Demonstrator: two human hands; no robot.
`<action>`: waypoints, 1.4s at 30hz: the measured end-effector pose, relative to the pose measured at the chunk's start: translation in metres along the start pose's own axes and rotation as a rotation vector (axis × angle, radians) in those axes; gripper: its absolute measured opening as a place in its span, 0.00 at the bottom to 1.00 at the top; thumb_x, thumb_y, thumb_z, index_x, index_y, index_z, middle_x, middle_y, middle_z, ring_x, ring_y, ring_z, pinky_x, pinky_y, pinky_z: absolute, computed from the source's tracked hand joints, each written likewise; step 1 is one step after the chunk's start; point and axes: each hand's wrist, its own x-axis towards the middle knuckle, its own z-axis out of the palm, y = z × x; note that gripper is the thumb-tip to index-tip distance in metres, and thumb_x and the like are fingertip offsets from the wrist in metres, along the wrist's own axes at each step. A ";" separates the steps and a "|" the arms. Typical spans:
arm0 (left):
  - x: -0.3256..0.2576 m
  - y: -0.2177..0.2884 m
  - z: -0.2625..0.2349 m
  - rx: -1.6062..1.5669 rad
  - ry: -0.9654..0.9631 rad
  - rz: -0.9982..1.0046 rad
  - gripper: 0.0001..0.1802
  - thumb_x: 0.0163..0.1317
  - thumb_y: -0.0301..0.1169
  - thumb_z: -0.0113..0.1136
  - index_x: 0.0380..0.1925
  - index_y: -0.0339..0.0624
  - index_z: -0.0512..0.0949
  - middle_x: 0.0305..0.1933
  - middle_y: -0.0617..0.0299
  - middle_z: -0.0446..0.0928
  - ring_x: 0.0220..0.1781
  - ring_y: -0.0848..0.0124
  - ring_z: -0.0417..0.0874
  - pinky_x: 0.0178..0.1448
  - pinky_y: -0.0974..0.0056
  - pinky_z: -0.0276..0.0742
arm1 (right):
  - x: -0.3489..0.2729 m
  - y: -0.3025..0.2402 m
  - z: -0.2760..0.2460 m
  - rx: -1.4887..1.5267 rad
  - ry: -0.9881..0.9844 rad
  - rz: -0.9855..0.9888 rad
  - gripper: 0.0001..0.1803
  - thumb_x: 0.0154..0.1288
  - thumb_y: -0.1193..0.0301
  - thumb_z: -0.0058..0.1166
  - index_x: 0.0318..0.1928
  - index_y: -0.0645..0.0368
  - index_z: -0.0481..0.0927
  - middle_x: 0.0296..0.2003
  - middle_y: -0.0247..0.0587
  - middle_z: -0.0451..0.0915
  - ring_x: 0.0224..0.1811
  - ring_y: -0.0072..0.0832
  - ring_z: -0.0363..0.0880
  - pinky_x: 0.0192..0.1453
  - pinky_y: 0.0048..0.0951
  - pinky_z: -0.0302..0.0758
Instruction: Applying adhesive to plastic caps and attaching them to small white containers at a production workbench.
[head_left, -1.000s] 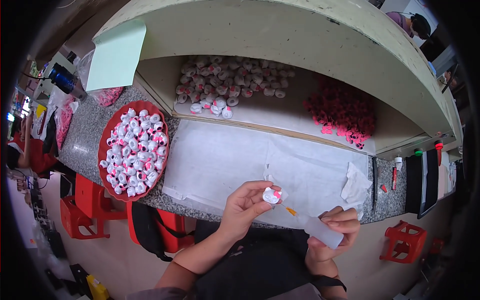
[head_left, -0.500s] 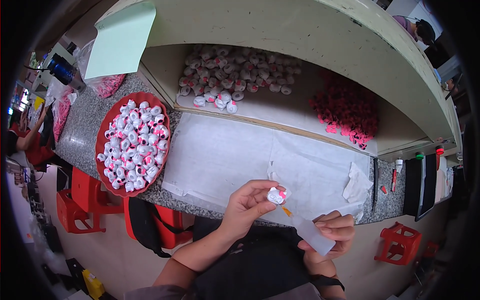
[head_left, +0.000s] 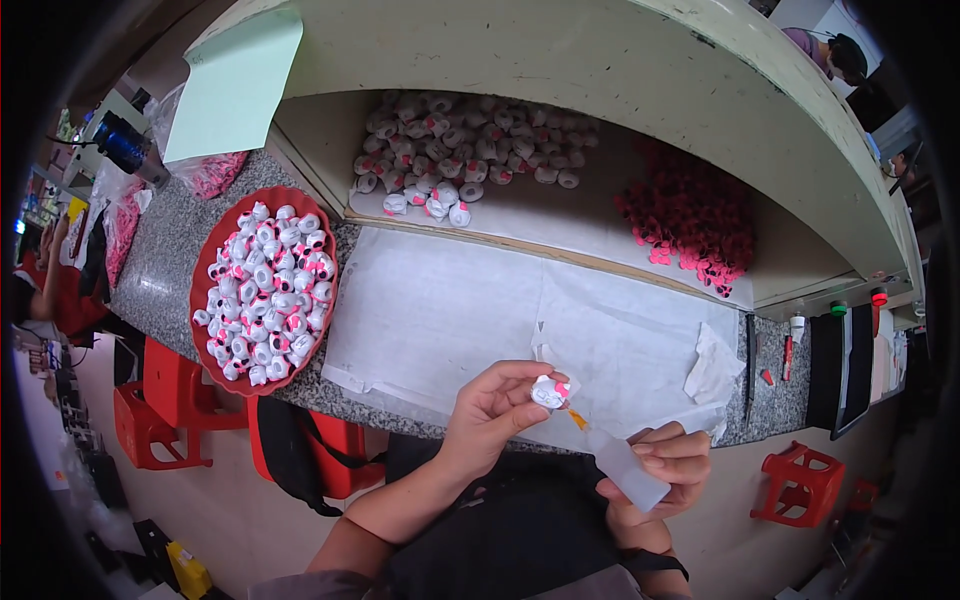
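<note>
Between thumb and fingers my left hand [head_left: 497, 408] pinches a small white figure head [head_left: 549, 391] with a pink patch, held just above the front of the paper-covered worktop. My right hand [head_left: 667, 468] is wrapped round a translucent white squeeze bottle [head_left: 632, 470]. Its thin orange tip [head_left: 578, 419] points up and left, close to the lower right side of the head; I cannot tell whether the two touch. At the left, a red scalloped bowl [head_left: 203, 352] is heaped with similar white heads marked in pink and black.
On the shelf ahead lie a pile of white heads [head_left: 470, 140] and a heap of small pink pieces [head_left: 695, 225]. White paper [head_left: 430, 300] covers the worktop, with a crumpled scrap [head_left: 712, 368] at right. Red stools [head_left: 797, 487] stand on the floor; other people are farther off.
The bottle's tip has shifted very slightly away from the head. Both hands otherwise keep their hold and nearly the same place; the whole view has moved a little.
</note>
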 end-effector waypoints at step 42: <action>0.003 0.003 -0.005 0.371 -0.015 0.231 0.16 0.47 0.15 0.52 0.39 0.33 0.70 0.44 0.52 0.68 0.49 0.67 0.68 0.53 0.65 0.62 | 0.005 0.007 -0.004 0.079 -0.010 0.051 0.24 0.34 0.73 0.66 0.31 0.59 0.65 0.28 0.38 0.65 0.24 0.23 0.67 0.25 0.20 0.68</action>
